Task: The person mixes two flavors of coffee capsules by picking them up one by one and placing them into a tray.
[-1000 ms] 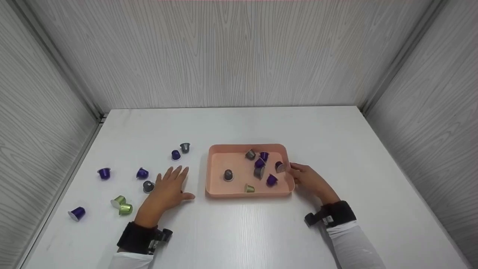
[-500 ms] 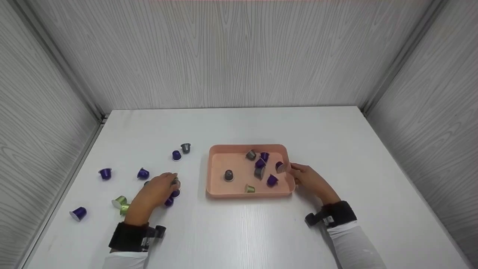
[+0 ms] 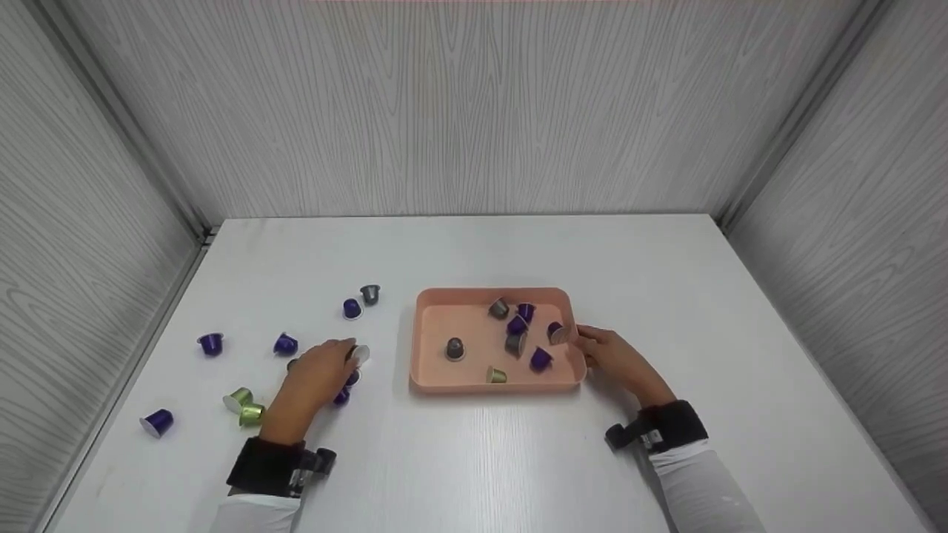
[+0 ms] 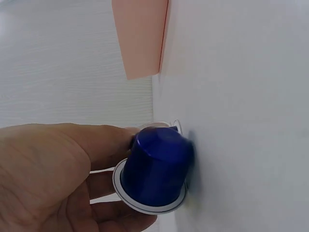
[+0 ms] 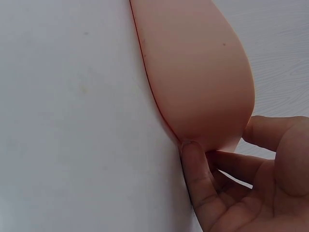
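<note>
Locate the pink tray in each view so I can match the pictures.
Head: the pink tray sits just below centre, the right hand at its right end.
Left wrist: part of the pink tray, cut off by the top edge, left of centre.
Right wrist: one end of the pink tray, upper part, right of centre.
Shared landmark: the white table.

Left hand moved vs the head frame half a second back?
Yes, slightly: in the head view the left hand shifted right, nearer the tray, uncovering more of the lower green capsule.
</note>
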A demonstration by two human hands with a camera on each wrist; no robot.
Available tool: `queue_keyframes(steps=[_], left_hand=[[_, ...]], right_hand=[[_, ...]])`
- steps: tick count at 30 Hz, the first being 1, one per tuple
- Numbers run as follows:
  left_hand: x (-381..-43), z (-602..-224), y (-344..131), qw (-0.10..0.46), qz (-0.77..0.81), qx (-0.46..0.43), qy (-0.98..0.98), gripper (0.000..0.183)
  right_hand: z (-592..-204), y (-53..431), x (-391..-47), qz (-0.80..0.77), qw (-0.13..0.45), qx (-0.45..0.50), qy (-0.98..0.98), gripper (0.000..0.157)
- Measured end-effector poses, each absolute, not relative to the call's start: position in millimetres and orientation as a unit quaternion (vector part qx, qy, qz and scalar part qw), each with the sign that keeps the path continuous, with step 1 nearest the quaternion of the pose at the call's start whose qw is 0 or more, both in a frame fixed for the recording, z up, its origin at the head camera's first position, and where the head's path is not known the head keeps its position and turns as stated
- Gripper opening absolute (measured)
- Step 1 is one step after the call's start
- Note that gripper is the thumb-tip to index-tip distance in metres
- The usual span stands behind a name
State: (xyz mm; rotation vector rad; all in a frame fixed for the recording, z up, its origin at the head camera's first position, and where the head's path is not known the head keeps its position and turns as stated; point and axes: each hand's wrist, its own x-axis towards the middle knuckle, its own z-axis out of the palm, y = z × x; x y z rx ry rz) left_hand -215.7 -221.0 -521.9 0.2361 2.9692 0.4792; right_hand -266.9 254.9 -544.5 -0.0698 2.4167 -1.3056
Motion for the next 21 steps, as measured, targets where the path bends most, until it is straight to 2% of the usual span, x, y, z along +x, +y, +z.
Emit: queue_keyframes(steps=[15,21], left_hand=[[-218,-525,-212,0.041,0.164,0.058,0.984,0.033],[-219,-526,-208,0.063,0.17,0.058,0.982,0.042]], right_hand=[[-547,257,-266,-0.488,0.193,-0.033,0.851,0.052],[-545,256,-266,-0.478,0.194,-0.026,0.856,0.054]])
